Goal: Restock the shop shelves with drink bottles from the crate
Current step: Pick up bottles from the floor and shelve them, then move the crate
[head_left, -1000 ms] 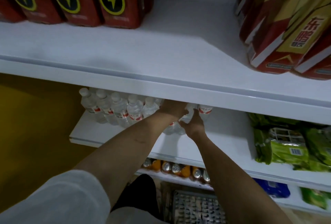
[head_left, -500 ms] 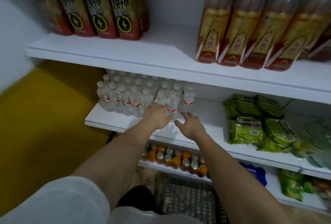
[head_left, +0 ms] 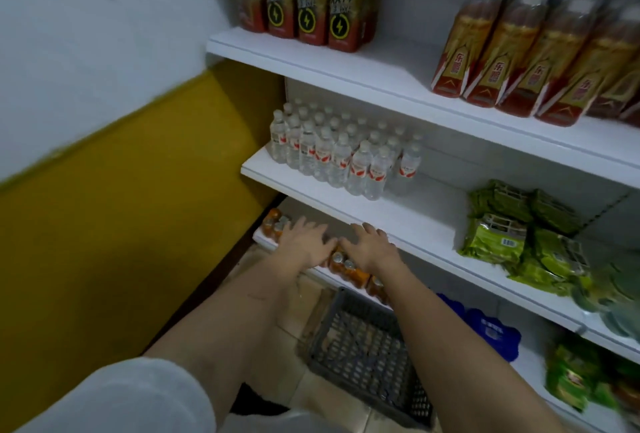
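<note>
Hovering side by side just below the front lip of the water shelf, the left hand and the right hand both have their fingers spread and straight, and neither holds anything. The water bottles stand packed at the left end of that shelf, the right-hand ones close to its front edge. The crate sits on the floor below that shelf, and no bottle can be seen through its mesh.

The likeliest trouble is the front row: those bottles stand tight together near the lip, so a knuckle or forearm brushing them on a later reach could tip one off towards the floor or topple its neighbours. The orange bottles, on the lowest shelf directly beneath the hands, could be knocked the same way if the hands drop carelessly towards the crate.

Compared with half a second ago, the hands have left the water bottles, which they were touching at the row's right end, and have come down and back below the shelf edge. The view has also pulled away and swung right, so the whole water row and more of the crate show.
</note>
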The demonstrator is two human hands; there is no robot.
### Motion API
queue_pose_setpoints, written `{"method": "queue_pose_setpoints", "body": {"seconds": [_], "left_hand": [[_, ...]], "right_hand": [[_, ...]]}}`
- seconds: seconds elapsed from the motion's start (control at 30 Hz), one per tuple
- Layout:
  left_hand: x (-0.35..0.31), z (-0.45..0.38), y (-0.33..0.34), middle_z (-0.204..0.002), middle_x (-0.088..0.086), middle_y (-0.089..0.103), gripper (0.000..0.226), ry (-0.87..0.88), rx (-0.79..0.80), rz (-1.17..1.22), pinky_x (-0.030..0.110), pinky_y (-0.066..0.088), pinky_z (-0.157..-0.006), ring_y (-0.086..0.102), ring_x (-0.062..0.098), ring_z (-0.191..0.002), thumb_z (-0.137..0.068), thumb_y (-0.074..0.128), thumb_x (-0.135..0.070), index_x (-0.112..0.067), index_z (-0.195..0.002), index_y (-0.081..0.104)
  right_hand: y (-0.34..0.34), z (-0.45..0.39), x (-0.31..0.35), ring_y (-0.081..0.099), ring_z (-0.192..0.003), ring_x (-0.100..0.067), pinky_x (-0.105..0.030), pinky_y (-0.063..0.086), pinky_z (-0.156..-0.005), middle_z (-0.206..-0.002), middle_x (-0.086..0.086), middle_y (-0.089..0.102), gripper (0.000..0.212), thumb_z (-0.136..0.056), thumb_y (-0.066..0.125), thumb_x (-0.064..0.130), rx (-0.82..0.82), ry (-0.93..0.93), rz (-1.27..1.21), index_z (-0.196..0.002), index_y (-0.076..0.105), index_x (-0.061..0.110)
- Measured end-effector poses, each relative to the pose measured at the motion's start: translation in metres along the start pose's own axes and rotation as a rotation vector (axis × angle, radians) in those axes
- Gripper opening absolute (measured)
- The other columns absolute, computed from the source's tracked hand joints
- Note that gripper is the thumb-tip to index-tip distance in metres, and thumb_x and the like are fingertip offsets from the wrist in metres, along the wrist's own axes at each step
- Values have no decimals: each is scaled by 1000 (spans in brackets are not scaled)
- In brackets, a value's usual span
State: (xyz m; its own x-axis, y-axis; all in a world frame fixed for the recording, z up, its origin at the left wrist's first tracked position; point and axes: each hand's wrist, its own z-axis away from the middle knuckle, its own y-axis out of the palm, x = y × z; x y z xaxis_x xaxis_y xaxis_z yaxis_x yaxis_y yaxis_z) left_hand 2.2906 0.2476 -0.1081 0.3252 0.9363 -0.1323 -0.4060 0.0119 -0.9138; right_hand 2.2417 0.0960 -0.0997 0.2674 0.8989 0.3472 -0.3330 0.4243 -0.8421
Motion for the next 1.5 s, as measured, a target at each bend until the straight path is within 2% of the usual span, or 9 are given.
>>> {"method": "queue_pose_setpoints", "body": {"seconds": [0.13, 0.27, 0.5, 0.7, 0.9, 1.17, 1.27, 1.37, 1.5], "left_hand": [[46, 42, 16, -162, -1, 30, 58, -58, -53, 92, 48, 18, -120, 22, 24, -148, -101, 25, -57, -32, -152, 34], [105, 88, 39, -157, 6, 36, 55, -171, -13, 155, 47, 17, -120, 27, 29, -146, -103, 35, -49, -20, -149, 41], [228, 196, 102, -161, 2, 30, 65, -429, 77, 258, 48, 14, -120, 22, 27, -148, -102, 25, -59, -26, -157, 23], [316, 300, 150, -158, 4, 37, 61, -653, 84, 389, 48, 18, -119, 27, 29, -146, -103, 20, -59, -26, -153, 32], [365, 357, 190, -163, 1, 26, 66, -801, 97, 518, 49, 13, -122, 17, 26, -151, -102, 19, -62, -26, -157, 25], [389, 355, 242, -164, 10, 23, 74, -867, 159, 654, 47, 22, -120, 25, 34, -148, -100, 28, -65, -21, -159, 23], [392, 334, 252, -157, 12, 37, 69, -924, 198, 695, 51, 27, -116, 31, 34, -144, -101, 28, -63, -20, -154, 31], [394, 315, 264, -148, 8, 46, 61, -960, 196, 813, 52, 34, -110, 41, 32, -135, -99, 31, -64, -29, -149, 38], [399, 282, 309, -154, 1, 41, 72, -1062, 207, 955, 55, 38, -108, 40, 32, -138, -90, 50, -63, -44, -153, 23]], "right_hand": [[26, 19, 43, 17, -149, -35, -53, 22, -119, -166, -2, 16, 70, -97, 29, 64, 75, -59, 28, -157, 22, 28], [67, 29, 88, 18, -150, -34, -54, 21, -119, -166, -5, 17, 82, -90, 20, 74, 151, -127, 97, -158, 19, 29], [165, 69, 196, 11, -153, -30, -51, 15, -122, -168, -3, 6, 73, -99, 27, 64, 330, -268, 234, -159, 13, 27], [247, 116, 287, 17, -151, -31, -59, 18, -118, -167, 0, 12, 78, -90, 17, 72, 421, -415, 373, -158, 16, 33], [298, 136, 339, 11, -152, -32, -52, 18, -118, -167, -3, 9, 68, -101, 32, 57, 533, -552, 468, -159, 17, 24], [348, 120, 355, 21, -148, -34, -52, 28, -115, -165, -6, 17, 69, -100, 37, 58, 676, -603, 437, -158, 20, 26], [364, 98, 351, 24, -147, -34, -50, 30, -115, -163, -9, 20, 69, -100, 40, 55, 750, -574, 384, -158, 22, 23], [380, 76, 341, 27, -146, -34, -50, 31, -115, -163, -9, 22, 68, -99, 43, 54, 820, -517, 327, -157, 25, 24], [413, 34, 327, 36, -140, -35, -40, 35, -109, -158, -10, 32, 62, -100, 46, 46, 872, -446, 279, -154, 30, 20]]}}
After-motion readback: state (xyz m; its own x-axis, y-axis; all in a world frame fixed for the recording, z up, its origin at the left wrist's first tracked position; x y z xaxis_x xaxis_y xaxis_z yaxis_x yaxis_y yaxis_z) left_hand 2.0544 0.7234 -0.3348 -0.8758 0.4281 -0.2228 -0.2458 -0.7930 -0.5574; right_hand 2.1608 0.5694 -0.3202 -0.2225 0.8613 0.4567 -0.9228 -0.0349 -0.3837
